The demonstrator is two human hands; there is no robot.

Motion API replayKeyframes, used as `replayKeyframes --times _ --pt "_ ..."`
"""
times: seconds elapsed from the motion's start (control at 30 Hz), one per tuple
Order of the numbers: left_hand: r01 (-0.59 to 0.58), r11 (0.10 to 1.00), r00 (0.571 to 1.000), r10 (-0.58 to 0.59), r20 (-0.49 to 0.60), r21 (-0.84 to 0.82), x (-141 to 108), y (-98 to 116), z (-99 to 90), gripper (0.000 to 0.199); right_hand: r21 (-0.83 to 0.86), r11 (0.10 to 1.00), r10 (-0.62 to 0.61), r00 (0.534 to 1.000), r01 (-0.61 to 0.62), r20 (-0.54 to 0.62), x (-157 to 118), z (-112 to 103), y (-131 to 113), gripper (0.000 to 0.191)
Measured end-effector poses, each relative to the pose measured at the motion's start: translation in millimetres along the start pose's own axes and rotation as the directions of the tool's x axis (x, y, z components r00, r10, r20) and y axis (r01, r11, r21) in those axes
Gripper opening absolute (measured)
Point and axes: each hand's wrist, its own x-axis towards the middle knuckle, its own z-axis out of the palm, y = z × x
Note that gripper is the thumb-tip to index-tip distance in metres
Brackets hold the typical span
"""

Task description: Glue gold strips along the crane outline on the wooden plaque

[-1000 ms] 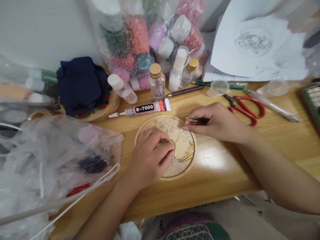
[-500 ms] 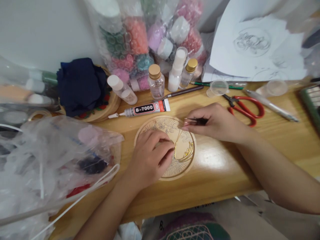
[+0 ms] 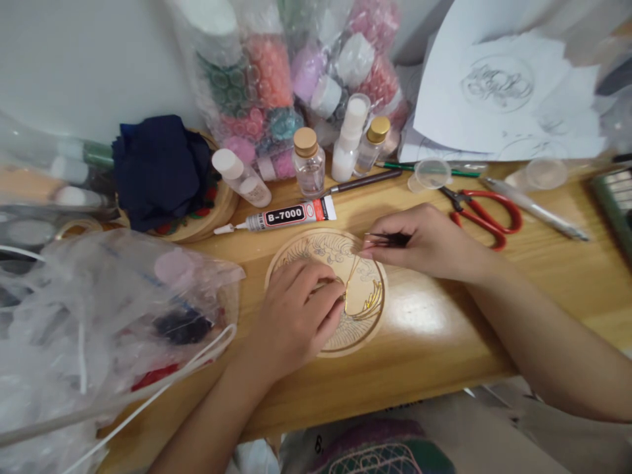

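A round wooden disc (image 3: 316,243) with a fine line drawing lies on the table. Gold wire (image 3: 374,296) forms feather-like shapes on its right side, and a thin strand runs up toward the disc's upper right. My left hand (image 3: 303,309) rests over the disc's left half, thumb and fingertips close together near the wire; what they pinch, if anything, is hidden. My right hand (image 3: 424,243) holds dark tweezers (image 3: 392,239) at the disc's upper right edge, their tips pointing left near the strand's upper end.
Behind the disc lie a B-7000 glue tube (image 3: 291,215), small bottles (image 3: 309,163) and a dark pen (image 3: 365,180). Red-handled pliers (image 3: 486,214) are at the right, below paper drawings (image 3: 498,99). Plastic bags (image 3: 123,296) and a navy cloth (image 3: 160,171) occupy the left.
The fingers of my left hand have shifted very slightly over the disc. My right hand and the tweezers look unmoved.
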Motion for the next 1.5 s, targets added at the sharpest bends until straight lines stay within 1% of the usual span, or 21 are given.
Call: replayKeyframes --times 0.27,0.57,0.87,1.2,1.5 --pt "-0.021 1.000 1.000 0.021 -0.006 0.011 0.2 -0.7 -0.5 0.007 -0.013 1.000 -0.010 1.000 0.010 -0.006 0.6 0.0 -0.4 0.022" --pt "-0.016 1.000 1.000 0.016 0.001 -0.001 0.6 -0.8 -0.6 0.007 -0.021 0.999 -0.026 0.999 0.025 -0.028 0.7 1.6 -0.1 0.021" --pt "-0.007 1.000 1.000 0.007 -0.005 -0.016 0.3 -2.0 1.2 0.006 -0.034 0.998 -0.053 0.997 0.051 -0.061 0.3 4.1 1.2 0.026" --pt "-0.005 1.000 1.000 0.005 -0.007 -0.013 -0.3 -1.3 0.7 0.007 -0.053 0.997 -0.068 0.995 0.064 -0.079 0.2 6.2 3.9 0.026" --pt "0.003 1.000 1.000 -0.003 0.002 -0.009 0.6 -1.0 -0.1 0.007 -0.086 0.992 -0.100 0.989 0.091 -0.109 0.4 8.9 4.4 0.024"
